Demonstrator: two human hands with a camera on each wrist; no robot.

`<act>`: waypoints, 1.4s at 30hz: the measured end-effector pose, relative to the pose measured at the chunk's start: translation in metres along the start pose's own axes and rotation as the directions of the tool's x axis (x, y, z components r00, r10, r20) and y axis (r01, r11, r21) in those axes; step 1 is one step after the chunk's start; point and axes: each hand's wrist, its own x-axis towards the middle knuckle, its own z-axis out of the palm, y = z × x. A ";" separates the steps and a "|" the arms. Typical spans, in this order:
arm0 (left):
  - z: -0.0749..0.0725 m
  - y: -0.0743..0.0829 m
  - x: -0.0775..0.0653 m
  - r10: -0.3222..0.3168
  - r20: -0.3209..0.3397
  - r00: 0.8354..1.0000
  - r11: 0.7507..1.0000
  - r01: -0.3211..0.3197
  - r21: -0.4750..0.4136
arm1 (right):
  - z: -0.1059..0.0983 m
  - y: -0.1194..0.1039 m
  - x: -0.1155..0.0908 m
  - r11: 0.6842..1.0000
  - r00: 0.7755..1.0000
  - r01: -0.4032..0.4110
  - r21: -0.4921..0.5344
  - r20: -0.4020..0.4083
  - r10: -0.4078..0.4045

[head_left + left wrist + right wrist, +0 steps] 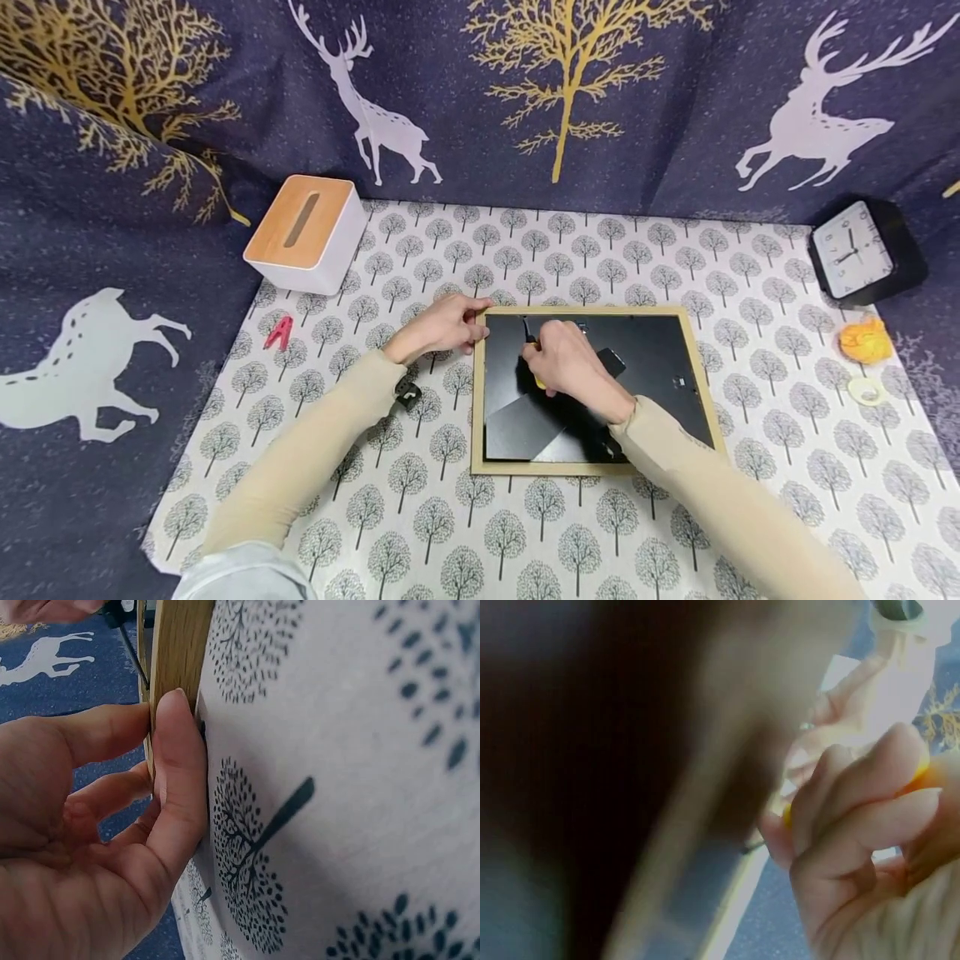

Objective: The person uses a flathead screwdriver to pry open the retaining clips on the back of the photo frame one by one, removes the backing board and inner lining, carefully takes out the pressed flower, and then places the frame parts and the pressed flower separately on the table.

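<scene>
A picture frame [585, 468] with a pale wooden border lies back side up, its black backing board [517, 383] showing. At the frame's upper left corner my left hand [450, 323] grips the wooden edge. In the left wrist view, the thumb lies along the outer side of that edge and the fingers [112, 731] curl in from the other side. My right hand [566, 358], over the left part of the board, holds a screwdriver with a yellow and black handle [921, 766]. Its thin dark shaft [133, 656] reaches down close to the frame's edge in the left wrist view.
A white tissue box [303, 233] with a wooden lid stands at the back left, with a red clip [279, 333] in front of it. On the right are a black clock [862, 250], an orange bundle [865, 340] and a pale ring [866, 390].
</scene>
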 end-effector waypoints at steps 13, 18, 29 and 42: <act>-0.003 0.005 0.002 0.018 -0.005 1.000 1.000 -0.018 0.011 | -0.065 -0.014 0.053 0.919 0.948 -0.171 0.354 0.313 0.055; 0.005 0.009 0.003 0.024 -0.010 1.000 1.000 -0.024 0.008 | -0.078 -0.012 0.069 0.852 0.911 -0.261 0.454 0.408 0.062; 0.008 0.006 0.003 -0.015 0.015 1.000 1.000 0.014 0.021 | -0.026 0.026 0.006 0.965 0.988 -0.078 0.252 0.150 0.040; 0.000 0.001 0.001 0.000 0.030 1.000 0.999 -0.001 0.046 | 0.051 0.070 0.039 0.996 0.994 0.078 0.048 -0.075 -0.074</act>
